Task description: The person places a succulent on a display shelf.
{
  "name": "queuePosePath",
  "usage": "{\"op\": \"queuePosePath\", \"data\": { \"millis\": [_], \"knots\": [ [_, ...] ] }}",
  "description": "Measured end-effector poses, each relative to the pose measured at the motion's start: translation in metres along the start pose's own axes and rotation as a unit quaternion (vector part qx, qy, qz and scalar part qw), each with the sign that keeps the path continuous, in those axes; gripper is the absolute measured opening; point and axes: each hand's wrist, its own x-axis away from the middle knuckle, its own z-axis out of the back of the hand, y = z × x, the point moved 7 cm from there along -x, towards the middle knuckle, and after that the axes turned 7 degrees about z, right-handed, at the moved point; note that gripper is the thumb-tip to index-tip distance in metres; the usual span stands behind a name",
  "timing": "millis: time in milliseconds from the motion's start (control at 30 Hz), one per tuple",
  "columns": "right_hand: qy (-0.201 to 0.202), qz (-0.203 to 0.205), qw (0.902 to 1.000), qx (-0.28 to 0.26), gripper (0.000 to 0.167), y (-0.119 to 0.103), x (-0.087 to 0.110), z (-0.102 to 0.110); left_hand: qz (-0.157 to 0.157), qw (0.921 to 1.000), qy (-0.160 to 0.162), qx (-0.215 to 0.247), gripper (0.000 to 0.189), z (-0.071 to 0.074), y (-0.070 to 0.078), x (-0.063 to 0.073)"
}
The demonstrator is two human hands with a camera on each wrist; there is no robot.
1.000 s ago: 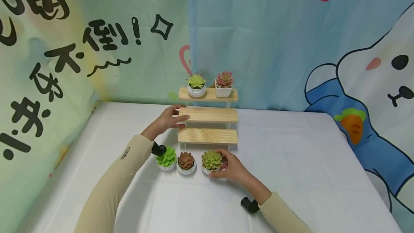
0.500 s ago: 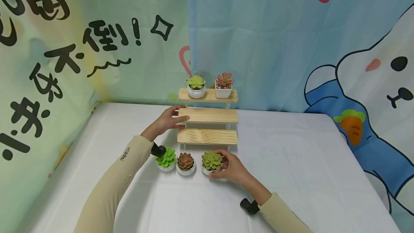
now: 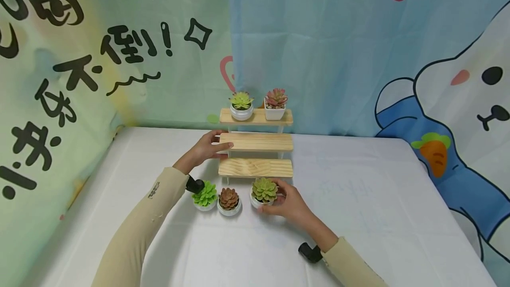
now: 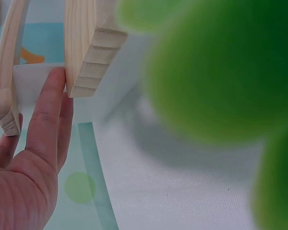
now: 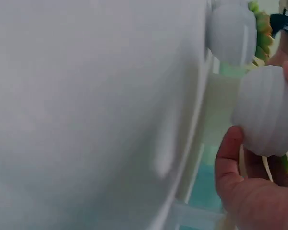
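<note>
In the head view my left hand (image 3: 207, 146) grips the left end of the middle board of a three-tier wooden shelf stand (image 3: 256, 168), thumb on top. The left wrist view shows its fingers (image 4: 45, 115) between two boards. My right hand (image 3: 290, 202) holds a potted green succulent (image 3: 264, 190) by its white pot, in front of the lowest board. Seen from the right wrist, that white pot (image 5: 265, 110) is off the tabletop, with a finger and the thumb on its sides. A brown succulent (image 3: 229, 200) and a bright green one (image 3: 205, 195) stand in white pots to the left.
On the top board sit a yellow-green succulent (image 3: 241, 104) in a round pot and a reddish one (image 3: 276, 103) in a square pot. White cloth covers the table (image 3: 358, 198). Printed curtains (image 3: 318, 56) hang behind and to the left.
My right hand has raised the potted succulent from the table and shifted it slightly forward and right. My left hand stays on the stand.
</note>
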Motion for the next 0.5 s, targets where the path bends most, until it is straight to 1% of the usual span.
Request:
{"op": "queuePosePath", "data": {
  "millis": [100, 233, 333, 500],
  "knots": [
    [0.007, 0.017, 0.9997, -0.015, 0.070, -0.009, -0.003, 0.007, -0.001, 1.0000, 0.000, 0.000, 0.060, 0.000, 0.000, 0.000],
    [0.026, 0.031, 0.9991, -0.013, 0.067, -0.017, -0.008, 0.016, -0.002, 1.0000, 0.003, -0.002, 0.060, 0.000, 0.000, 0.000],
    [0.036, 0.029, 0.9989, -0.011, 0.067, -0.020, -0.013, 0.021, 0.001, 1.0000, 0.005, -0.003, 0.060, 0.000, 0.000, -0.001],
    [0.053, 0.018, 0.9982, -0.023, 0.068, -0.023, -0.023, 0.026, 0.005, 0.9999, 0.010, -0.005, 0.061, 0.001, 0.000, -0.002]
  ]
}}
